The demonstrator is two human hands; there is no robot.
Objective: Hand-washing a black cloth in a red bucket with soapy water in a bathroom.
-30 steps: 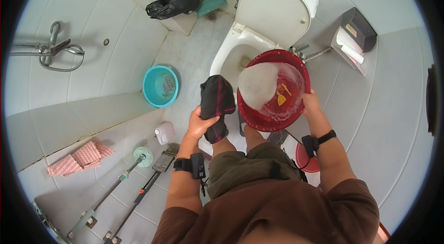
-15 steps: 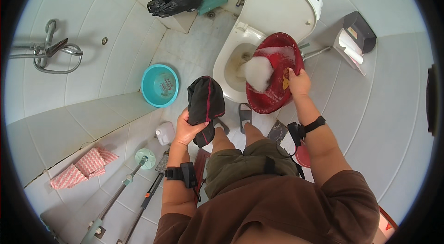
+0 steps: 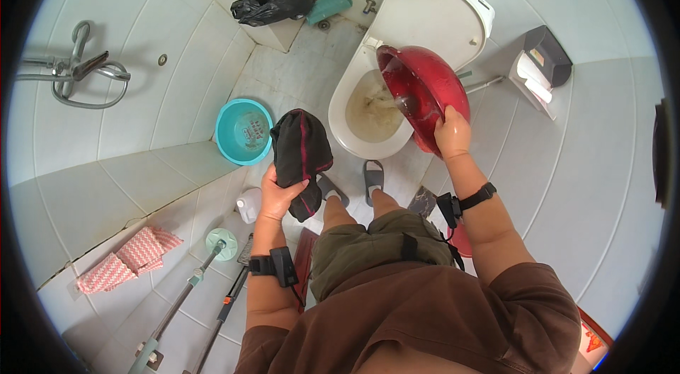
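My right hand grips the near rim of a red basin, which is tipped steeply on its side over the right part of the toilet bowl. A little suds clings inside the basin, and murky water stands in the bowl. In my left hand hangs a bunched black cloth item with a dark pink stripe; its exact kind I cannot tell. My fingers wrap its lower left side, and it is held in the air left of the toilet.
A turquoise basin with some water sits on the floor at left. Beyond it are a black plastic bag and a green dustpan. Mop poles, a white jug and a pink striped cloth lie nearer left.
The red basin has tilted much further, and the foamy water that was pouring from it is now gone from it. The black cloth has shifted slightly left.
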